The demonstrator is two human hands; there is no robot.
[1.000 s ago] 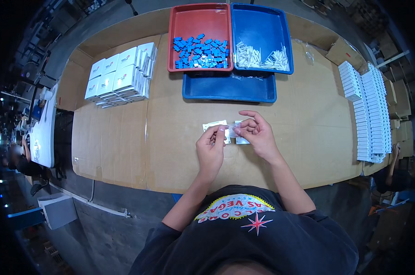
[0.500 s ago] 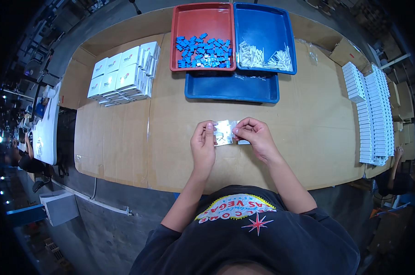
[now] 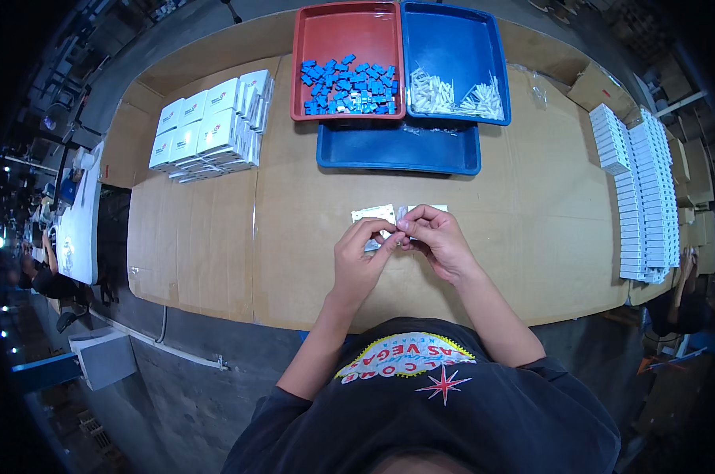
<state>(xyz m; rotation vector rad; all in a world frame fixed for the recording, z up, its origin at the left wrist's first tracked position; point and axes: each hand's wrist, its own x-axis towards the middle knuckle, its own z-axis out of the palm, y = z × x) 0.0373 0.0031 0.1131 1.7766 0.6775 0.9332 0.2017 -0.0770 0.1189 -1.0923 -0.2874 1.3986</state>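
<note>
At the center of the frame, a person's two bare hands meet over a cardboard-covered counter (image 3: 302, 237), working at a small clear plastic bag (image 3: 401, 212). The fingers of the right hand (image 3: 438, 238) are clamped on the bag, part of which shows just above the fingertips. The fingers of the left hand (image 3: 361, 249) curl in beside them, thumb and forefinger near each other; whether they grip the bag cannot be told. A flat white piece (image 3: 373, 212) lies partly covered by the left hand, and a second white piece (image 3: 436, 208) shows behind the right.

At the top center, a red tray (image 3: 346, 31) holds a scatter of blue pieces (image 3: 349, 87), side by side with a blue tray (image 3: 452, 43) of slender white pieces (image 3: 431, 95). A lower blue tray (image 3: 397, 152) sits partly beneath both. White boxes (image 3: 203, 126) stand stacked at the upper left of the frame, while long rows of white packs (image 3: 644, 197) line the right. Another person's hand (image 3: 688, 262) is visible near the right edge.
</note>
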